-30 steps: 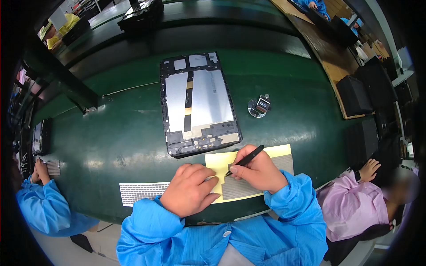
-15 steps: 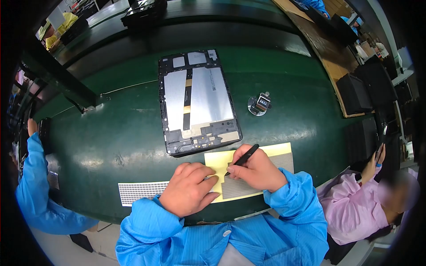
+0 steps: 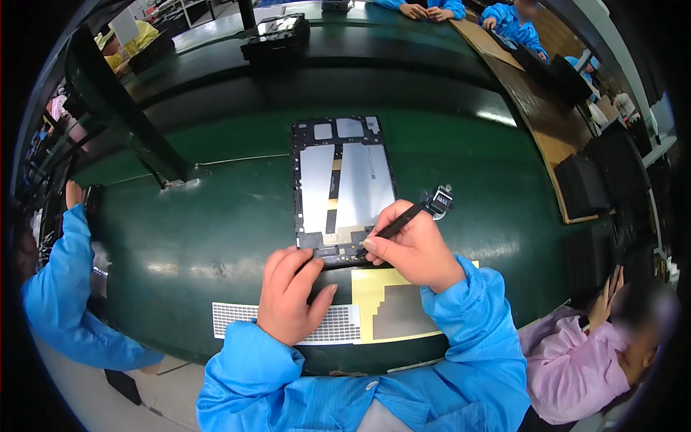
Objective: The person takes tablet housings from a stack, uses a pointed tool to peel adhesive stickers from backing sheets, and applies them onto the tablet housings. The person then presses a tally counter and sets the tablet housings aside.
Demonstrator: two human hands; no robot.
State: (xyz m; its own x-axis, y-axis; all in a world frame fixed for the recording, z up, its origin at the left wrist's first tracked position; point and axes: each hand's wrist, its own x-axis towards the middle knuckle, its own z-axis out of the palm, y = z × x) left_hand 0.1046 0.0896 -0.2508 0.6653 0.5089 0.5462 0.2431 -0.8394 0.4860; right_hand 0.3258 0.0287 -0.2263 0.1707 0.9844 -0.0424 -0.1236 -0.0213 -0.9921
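My right hand pinches black tweezers, pointing down at the lower right part of the tablet housing. Its tip is partly hidden by my fingers. That housing lies flat, showing silver plates, a black frame and a dark flex strip running down the middle. My left hand has its fingers apart, fingertips at the housing's lower left edge, holding nothing. Beneath that hand is a white label sheet with rows of small dark marks. A yellow sheet with a grey striped area lies partly under my right forearm.
A small metal counter stands right of the housing. At left, a dark post rises from the green table. Black boxes stand at the right. People sit on both sides, including one in a pink sleeve, and others work across the table.
Both hands have moved from the yellow sheet up to the housing's lower edge, the right one still with the tweezers. The camera view has shifted, so more of the far side shows.
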